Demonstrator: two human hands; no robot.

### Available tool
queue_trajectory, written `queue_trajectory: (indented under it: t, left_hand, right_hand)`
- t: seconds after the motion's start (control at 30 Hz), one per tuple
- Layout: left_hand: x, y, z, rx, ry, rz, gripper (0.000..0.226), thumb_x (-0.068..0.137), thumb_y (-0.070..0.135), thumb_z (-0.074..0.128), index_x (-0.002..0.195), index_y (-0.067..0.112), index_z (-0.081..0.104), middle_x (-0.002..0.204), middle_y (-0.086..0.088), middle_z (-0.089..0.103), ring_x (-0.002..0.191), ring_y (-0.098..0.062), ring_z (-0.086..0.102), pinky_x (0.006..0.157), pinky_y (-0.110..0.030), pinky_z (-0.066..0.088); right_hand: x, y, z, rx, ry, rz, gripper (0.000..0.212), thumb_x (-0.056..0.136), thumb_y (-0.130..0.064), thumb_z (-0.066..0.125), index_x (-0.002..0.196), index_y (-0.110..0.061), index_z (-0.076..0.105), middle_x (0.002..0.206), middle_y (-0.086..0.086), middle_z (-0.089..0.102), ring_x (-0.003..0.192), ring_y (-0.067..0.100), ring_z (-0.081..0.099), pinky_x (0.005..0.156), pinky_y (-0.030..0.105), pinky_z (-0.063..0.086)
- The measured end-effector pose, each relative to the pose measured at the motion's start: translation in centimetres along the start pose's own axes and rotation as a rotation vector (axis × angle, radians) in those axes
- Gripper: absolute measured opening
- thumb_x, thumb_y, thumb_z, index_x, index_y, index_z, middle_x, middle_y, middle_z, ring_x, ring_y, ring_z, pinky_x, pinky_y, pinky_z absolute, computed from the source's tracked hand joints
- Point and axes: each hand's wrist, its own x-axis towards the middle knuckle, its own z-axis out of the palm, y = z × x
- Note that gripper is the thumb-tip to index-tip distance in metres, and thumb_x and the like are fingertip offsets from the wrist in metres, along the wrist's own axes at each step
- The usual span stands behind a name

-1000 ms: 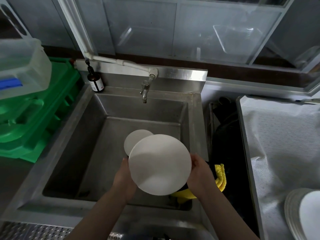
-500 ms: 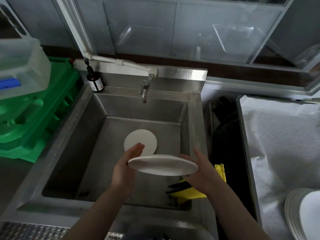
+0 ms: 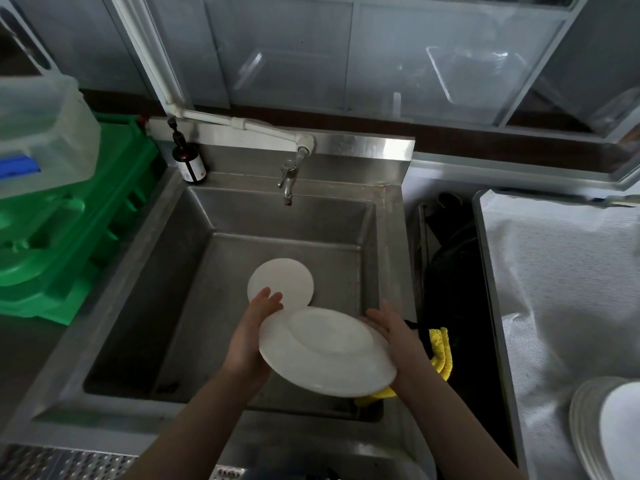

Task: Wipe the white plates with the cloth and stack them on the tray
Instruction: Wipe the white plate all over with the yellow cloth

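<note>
White plate (image 3: 327,351) held between two hands above the sink (image 3: 221,271).

The plate is supported at its rim by the left hand (image 3: 251,336) and right hand (image 3: 398,336), fingers extended along the edges; its underside is turned upward, tilted toward the viewer, long axis left to right. Beyond the left fingertips a second plate (image 3: 280,282) lies in the basin. Beneath the right hand a yellow cloth (image 3: 440,351) is seen; well right, stacked plates (image 3: 588,420) rest on the tray (image 3: 554,271).

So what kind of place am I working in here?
Most likely a commercial kitchen's dishwashing area: a deep stainless steel sink with a wall tap, stacked green crates beside it, and a pile of white plates on the lined tray.
</note>
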Motion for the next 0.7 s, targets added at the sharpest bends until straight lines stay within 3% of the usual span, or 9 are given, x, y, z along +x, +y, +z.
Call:
queue_trajectory:
  t: [0.1, 0.17, 0.27, 0.4, 0.6, 0.7]
  left_hand:
    - [1.0, -0.6, -0.4, 0.013, -0.04, -0.099, 0.041, 0.108, 0.032, 0.039, 0.135, 0.006, 0.057, 0.122, -0.024, 0.066, 0.108, -0.044, 0.066, 0.081, -0.048, 0.057]
    - [1.3, -1.1, -0.7, 0.024, -0.072, -0.158, 0.046, 0.108, 0.037, 0.035, 0.135, 0.008, 0.059, 0.122, -0.025, 0.067, 0.11, -0.045, 0.065, 0.084, -0.052, 0.056]
    - [1.7, -2.1, -1.0, -0.005, -0.075, -0.244, 0.05, 0.105, 0.049, 0.036, 0.132, 0.017, 0.062, 0.125, -0.02, 0.067, 0.113, -0.043, 0.065, 0.095, -0.058, 0.052]
    - [2.4, -3.2, -1.4, -0.05, -0.067, -0.312, 0.054, 0.1, 0.058, 0.039, 0.137, 0.023, 0.059, 0.134, -0.018, 0.062, 0.122, -0.044, 0.059, 0.105, -0.066, 0.04]
    - [2.6, -3.2, -1.5, -0.052, -0.052, -0.364, 0.051, 0.101, 0.055, 0.042, 0.139, 0.023, 0.056, 0.137, -0.018, 0.06, 0.124, -0.044, 0.057, 0.106, -0.067, 0.04]
    - [1.9, -3.1, -1.3, -0.072, -0.063, -0.34, 0.052, 0.102, 0.055, 0.041, 0.14, 0.023, 0.056, 0.135, -0.017, 0.062, 0.122, -0.042, 0.059, 0.106, -0.065, 0.041]
  right_hand:
    - [-0.3, -0.1, 0.2, -0.018, 0.044, -0.069, 0.036, 0.094, -0.046, 0.055, 0.103, -0.014, 0.069, 0.104, 0.006, 0.07, 0.098, 0.023, 0.064, 0.084, 0.043, 0.052]
    - [-0.3, -0.2, 0.2, -0.094, 0.077, -0.145, 0.042, 0.09, -0.045, 0.056, 0.091, -0.005, 0.066, 0.103, 0.019, 0.067, 0.09, 0.023, 0.061, 0.091, 0.053, 0.047]
    - [-0.4, -0.3, 0.1, -0.278, 0.089, -0.28, 0.035, 0.088, -0.046, 0.05, 0.082, -0.014, 0.063, 0.102, 0.017, 0.065, 0.095, 0.032, 0.061, 0.096, 0.057, 0.044]
    - [-0.3, 0.0, -0.7, -0.42, 0.052, -0.452, 0.031, 0.103, -0.023, 0.041, 0.094, -0.041, 0.064, 0.108, -0.015, 0.065, 0.107, 0.01, 0.058, 0.086, 0.024, 0.044]
    - [1.0, 1.4, -1.7, -0.341, 0.019, -0.477, 0.026, 0.103, -0.022, 0.043, 0.116, -0.034, 0.063, 0.123, -0.013, 0.061, 0.103, -0.014, 0.054, 0.076, -0.001, 0.039]
    - [1.3, 1.8, -2.0, -0.361, 0.009, -0.514, 0.029, 0.104, -0.018, 0.043, 0.121, -0.031, 0.061, 0.13, -0.01, 0.057, 0.113, -0.01, 0.051, 0.078, -0.005, 0.035]
